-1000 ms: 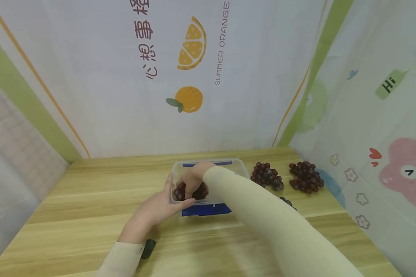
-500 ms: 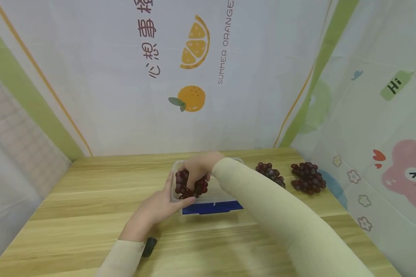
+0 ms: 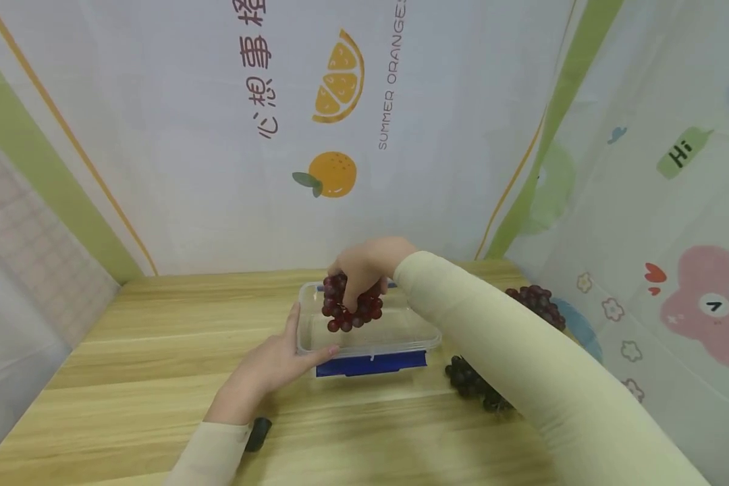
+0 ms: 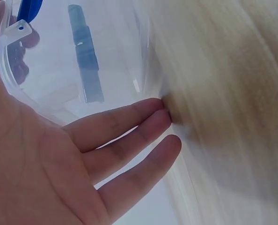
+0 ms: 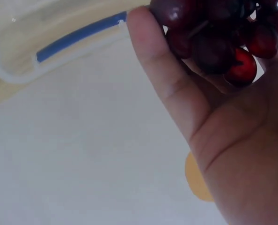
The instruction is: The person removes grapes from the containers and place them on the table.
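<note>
In the head view, my right hand (image 3: 370, 266) holds a bunch of dark red grapes (image 3: 330, 307) from above, over a clear plastic food container (image 3: 401, 347) with blue latches. The right wrist view shows the grapes (image 5: 214, 51) between thumb and fingers. My left hand (image 3: 270, 364) rests against the container's left front corner, thumb along the front rim and index finger up the left side. Seen from the left wrist, the other fingers of the left hand (image 4: 59, 159) lie straight beside and below the clear wall (image 4: 118, 51).
A blackish bunch of grapes (image 3: 464, 378) lies right of the container, partly behind the right sleeve (image 3: 510, 337). Farther right is a red bunch (image 3: 534, 300) near the side curtain (image 3: 619, 202). A small dark object (image 3: 258, 434) sits by the left sleeve (image 3: 209, 452).
My right hand has lifted the grapes up from inside the container's left part and slightly right. The left hand stays at the corner. The blackish bunch now shows more beside the sleeve.
</note>
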### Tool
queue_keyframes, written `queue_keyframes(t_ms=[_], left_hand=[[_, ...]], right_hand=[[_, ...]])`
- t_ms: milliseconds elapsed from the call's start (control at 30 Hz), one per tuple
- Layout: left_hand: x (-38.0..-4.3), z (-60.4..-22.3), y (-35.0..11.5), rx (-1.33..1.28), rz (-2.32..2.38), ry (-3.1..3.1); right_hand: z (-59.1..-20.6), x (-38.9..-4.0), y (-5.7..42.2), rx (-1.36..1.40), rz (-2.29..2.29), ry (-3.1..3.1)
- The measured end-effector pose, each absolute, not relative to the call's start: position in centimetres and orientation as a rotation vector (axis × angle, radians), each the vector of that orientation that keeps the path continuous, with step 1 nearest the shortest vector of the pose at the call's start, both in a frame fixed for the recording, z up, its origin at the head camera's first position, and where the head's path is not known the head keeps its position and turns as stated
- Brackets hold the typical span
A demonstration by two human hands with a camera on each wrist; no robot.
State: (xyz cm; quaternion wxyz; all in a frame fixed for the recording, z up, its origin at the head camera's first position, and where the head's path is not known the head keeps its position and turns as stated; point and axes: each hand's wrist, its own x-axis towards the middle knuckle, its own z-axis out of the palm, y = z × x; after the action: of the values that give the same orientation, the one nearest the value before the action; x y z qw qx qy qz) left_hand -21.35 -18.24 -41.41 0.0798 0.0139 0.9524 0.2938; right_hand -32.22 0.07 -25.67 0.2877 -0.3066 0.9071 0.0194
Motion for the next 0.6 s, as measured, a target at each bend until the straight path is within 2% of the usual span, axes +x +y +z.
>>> queue_keyframes(t_ms=[600], left_hand=[[-21.3,-41.1,-18.4,0.032,0.846,2.820]], right_hand=[[-21.5,-30.6,1.9,-0.732,0.157,2.446]])
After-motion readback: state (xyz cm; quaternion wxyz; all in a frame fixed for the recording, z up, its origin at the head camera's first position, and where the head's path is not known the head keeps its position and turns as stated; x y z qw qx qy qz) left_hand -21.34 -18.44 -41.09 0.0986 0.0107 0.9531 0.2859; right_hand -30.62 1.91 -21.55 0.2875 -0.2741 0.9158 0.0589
